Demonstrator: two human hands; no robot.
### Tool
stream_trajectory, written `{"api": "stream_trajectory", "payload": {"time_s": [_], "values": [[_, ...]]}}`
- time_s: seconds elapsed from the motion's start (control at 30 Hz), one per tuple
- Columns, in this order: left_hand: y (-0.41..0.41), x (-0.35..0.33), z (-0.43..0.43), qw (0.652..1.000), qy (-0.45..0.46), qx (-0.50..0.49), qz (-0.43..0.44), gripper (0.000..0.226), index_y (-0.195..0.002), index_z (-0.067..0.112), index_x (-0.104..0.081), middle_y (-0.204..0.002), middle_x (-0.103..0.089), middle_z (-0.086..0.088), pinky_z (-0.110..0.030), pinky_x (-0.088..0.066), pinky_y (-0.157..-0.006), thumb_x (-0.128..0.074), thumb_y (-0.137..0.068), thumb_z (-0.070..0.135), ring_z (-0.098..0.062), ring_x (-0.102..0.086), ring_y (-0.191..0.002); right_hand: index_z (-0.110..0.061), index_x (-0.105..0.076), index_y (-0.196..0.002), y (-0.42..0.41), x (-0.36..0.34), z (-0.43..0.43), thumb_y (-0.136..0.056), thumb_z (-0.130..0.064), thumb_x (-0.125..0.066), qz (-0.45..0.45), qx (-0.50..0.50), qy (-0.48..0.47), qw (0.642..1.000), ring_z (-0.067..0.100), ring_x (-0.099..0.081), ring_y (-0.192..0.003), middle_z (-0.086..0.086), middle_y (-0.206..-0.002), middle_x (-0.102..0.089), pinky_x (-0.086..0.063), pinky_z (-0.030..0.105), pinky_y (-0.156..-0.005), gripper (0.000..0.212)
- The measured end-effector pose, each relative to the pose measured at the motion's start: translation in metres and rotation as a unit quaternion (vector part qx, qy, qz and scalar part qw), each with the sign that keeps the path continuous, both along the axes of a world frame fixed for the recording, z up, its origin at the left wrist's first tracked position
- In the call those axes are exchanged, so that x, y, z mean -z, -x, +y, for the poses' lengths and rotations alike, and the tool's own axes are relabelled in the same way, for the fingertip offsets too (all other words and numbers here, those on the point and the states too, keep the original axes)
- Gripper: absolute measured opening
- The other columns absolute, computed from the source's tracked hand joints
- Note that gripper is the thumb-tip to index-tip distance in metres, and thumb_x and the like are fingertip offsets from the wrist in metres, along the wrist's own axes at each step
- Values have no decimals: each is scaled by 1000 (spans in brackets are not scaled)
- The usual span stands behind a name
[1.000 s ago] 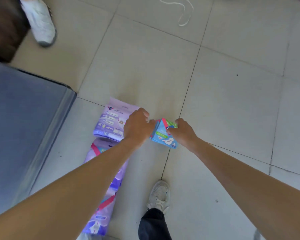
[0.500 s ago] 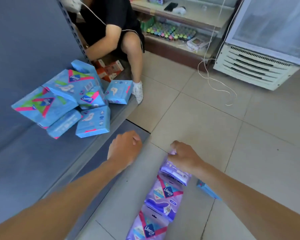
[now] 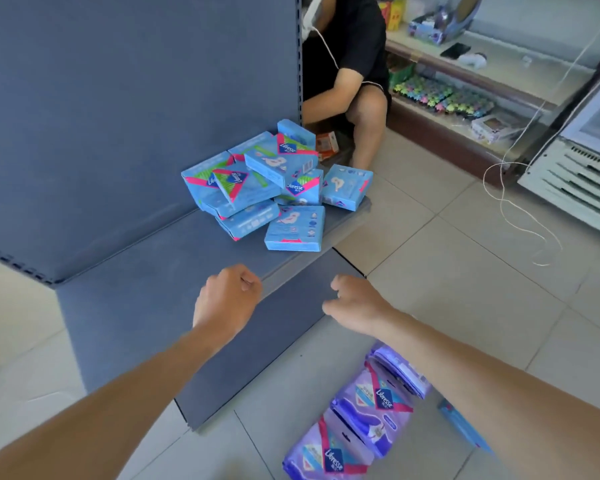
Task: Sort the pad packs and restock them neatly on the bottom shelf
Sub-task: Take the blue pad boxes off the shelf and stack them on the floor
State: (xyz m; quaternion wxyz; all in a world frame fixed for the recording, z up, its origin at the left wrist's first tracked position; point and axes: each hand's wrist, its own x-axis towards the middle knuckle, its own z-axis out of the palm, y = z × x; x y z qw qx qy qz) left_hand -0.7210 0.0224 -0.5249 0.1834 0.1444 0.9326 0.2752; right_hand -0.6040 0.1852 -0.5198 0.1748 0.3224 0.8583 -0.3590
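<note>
Several blue pad packs (image 3: 274, 188) lie in a loose heap at the right end of the grey-blue bottom shelf (image 3: 160, 271). A row of purple pad packs (image 3: 361, 420) lies on the floor tiles below my right forearm, with one blue pack (image 3: 463, 427) beside them. My left hand (image 3: 227, 299) hovers over the shelf's front edge as an empty fist. Just above the floor by the shelf corner, my right hand (image 3: 357, 306) is empty, its fingers loosely curled and apart.
A person in black (image 3: 354, 81) crouches at the shelf's far end, next to the blue heap. A low display counter (image 3: 465, 95) and a white cooler (image 3: 575, 168) stand to the right. A white cord (image 3: 520, 216) trails over the floor.
My view has swung up from the floor to the shelf. The blue pack both hands held now lies on the floor. My right hand has left the purple pack and risen.
</note>
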Motion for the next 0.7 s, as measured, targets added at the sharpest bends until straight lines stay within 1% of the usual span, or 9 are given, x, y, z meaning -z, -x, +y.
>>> {"api": "stream_trajectory", "payload": {"time_s": [0.07, 0.17, 0.33, 0.4, 0.43, 0.5, 0.57, 0.63, 0.7], "values": [[18, -4, -7, 1000, -8, -9, -3, 17, -80, 24, -64, -81, -70, -1, -38, -55, -74, -48, -84, 26, -27, -64, -82, -5, -52, -112, 25, -2, -8, -87, -19, -52, 7, -3, -3, 1000, 27, -57, -104, 8, -107, -58, -48, 31, -83, 28], [52, -8, -11, 1000, -15, -17, 9, 19, -83, 24, -64, -82, -70, -1, -37, -55, -74, -49, -87, 35, -27, -64, -82, -9, -49, -99, 67, -5, -20, -87, -19, -51, 40, 8, -11, 999, 21, -49, -78, 3, -86, -52, -33, 26, -52, 16], [120, -3, -8, 1000, -15, 13, 24, 19, -93, 24, -62, -89, -68, 4, -42, -55, -76, -51, -87, 38, -25, -61, -89, -7, -49, -110, 126, -1, -34, -88, -18, -52, 115, 106, 37, 987, 22, -47, -86, 6, -102, -52, -35, 25, -56, 25], [142, -2, -3, 999, -31, 24, 17, 23, -102, 22, -61, -94, -68, 6, -39, -55, -77, -54, -87, 39, -23, -62, -94, -9, -50, -101, 143, 0, -33, -89, -17, -52, 124, 135, 32, 983, 20, -47, -81, 4, -94, -50, -35, 26, -57, 14], [152, -2, 0, 999, -40, 26, 13, 26, -106, 21, -61, -97, -68, 5, -36, -53, -76, -55, -87, 39, -22, -62, -96, -11, -47, -86, 151, -3, -31, -89, -16, -51, 128, 153, 26, 980, 19, -46, -73, 2, -83, -47, -32, 26, -52, 8], [169, -2, 9, 998, -55, 15, 4, 32, -112, 18, -60, -106, -67, 2, -31, -49, -71, -56, -87, 37, -20, -60, -97, -15, -32, -66, 168, -3, -22, -89, -16, -52, 143, 199, 26, 969, 18, -38, -58, 0, -64, -36, -25, 26, -46, 30], [183, -4, 21, 998, -69, 3, -4, 32, -112, 15, -59, -107, -65, 0, -31, -46, -68, -55, -88, 35, -21, -56, -91, -16, -28, -63, 184, -5, -11, -88, -17, -53, 162, 254, 32, 953, 18, -34, -50, 2, -58, -33, -26, 22, -37, 35], [194, -4, 33, 997, -76, -4, -10, 28, -108, 15, -55, -100, -58, -1, -37, -48, -74, -56, -88, 34, -23, -52, -89, -15, -29, -62, 198, -7, 0, -88, -18, -55, 189, 305, 45, 932, 16, -29, -46, 3, -57, -32, -20, 17, -27, 37], [206, 0, 47, 996, -83, -26, -21, 42, -117, 10, -52, -103, -58, -3, -38, -48, -81, -58, -87, 38, -28, -57, -97, -14, -34, -68, 209, -6, 12, -89, -21, -56, 207, 341, 48, 916, 16, -34, -51, 4, -63, -38, -23, 16, -28, 31]]}}
